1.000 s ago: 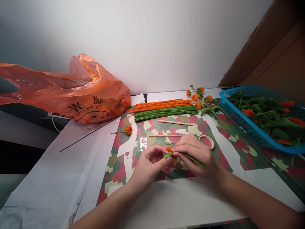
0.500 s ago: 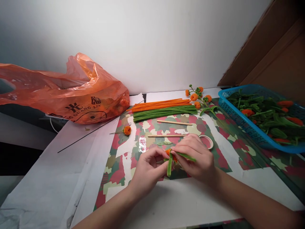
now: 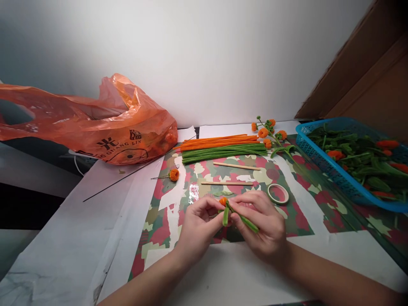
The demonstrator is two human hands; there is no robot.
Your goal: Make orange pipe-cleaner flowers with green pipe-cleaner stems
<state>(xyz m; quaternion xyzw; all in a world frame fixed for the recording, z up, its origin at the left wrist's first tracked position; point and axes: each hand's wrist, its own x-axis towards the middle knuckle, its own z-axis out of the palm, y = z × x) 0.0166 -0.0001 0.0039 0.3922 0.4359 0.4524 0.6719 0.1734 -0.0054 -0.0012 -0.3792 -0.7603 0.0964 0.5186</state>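
My left hand [image 3: 198,224] and my right hand [image 3: 262,222] meet over the patterned mat [image 3: 165,212], both pinched on one small piece. It is an orange pipe-cleaner flower head [image 3: 223,201] with a green pipe cleaner [image 3: 242,219] bent around its base. My left fingers grip the flower head and the short green end that hangs down. The long green end passes under my right thumb and points right.
Orange and green pipe cleaners [image 3: 223,146] lie in bundles at the back, with two wooden sticks [image 3: 227,183] in front. A tape roll [image 3: 278,194], a loose orange pompom [image 3: 174,174], a finished flower sprig [image 3: 269,131], an orange plastic bag [image 3: 95,123] and a blue basket [image 3: 331,170] of flowers surround the mat.
The view shifted slightly. My hands turned the piece: the green pipe cleaner's long end swung from pointing right to slanting down right, and its short end now hangs beside the flower head.
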